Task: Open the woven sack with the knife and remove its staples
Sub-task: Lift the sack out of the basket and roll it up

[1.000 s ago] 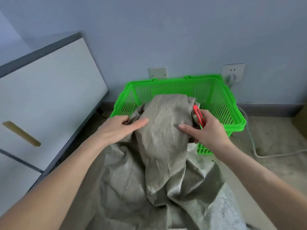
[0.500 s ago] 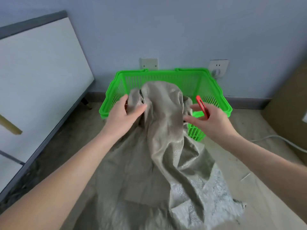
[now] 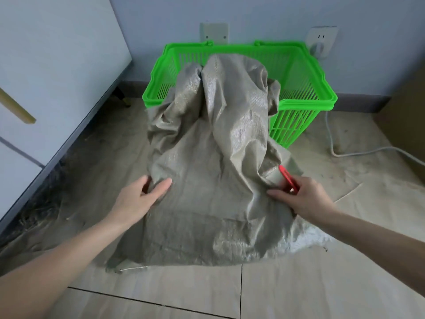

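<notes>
- The one woven sack (image 3: 213, 171) lies slumped over the near rim of the single green basket (image 3: 305, 72), its far end draped into the basket and its near end spread flat on the floor (image 3: 299, 291); propped like this, the fabric faces the person for working on.
- The left hand (image 3: 140, 199) pinches a fold at the sack's left edge between thumb and fingers, probably to hold the cloth taut and steady.
- The right hand (image 3: 303, 199) grips the one red knife (image 3: 288, 178), pointing far-left towards a crease on the sack's right side, while its index finger rests on the fabric; this looks like lining up a cut.
- No cut or opening shows yet, and no staples can be made out at this blur.
- Two wall sockets (image 3: 214, 31) sit on the far wall, one with a plug whose single cable (image 3: 358, 153) trails along the floor on the right.
- A white cabinet (image 3: 46, 65) stands at left.
</notes>
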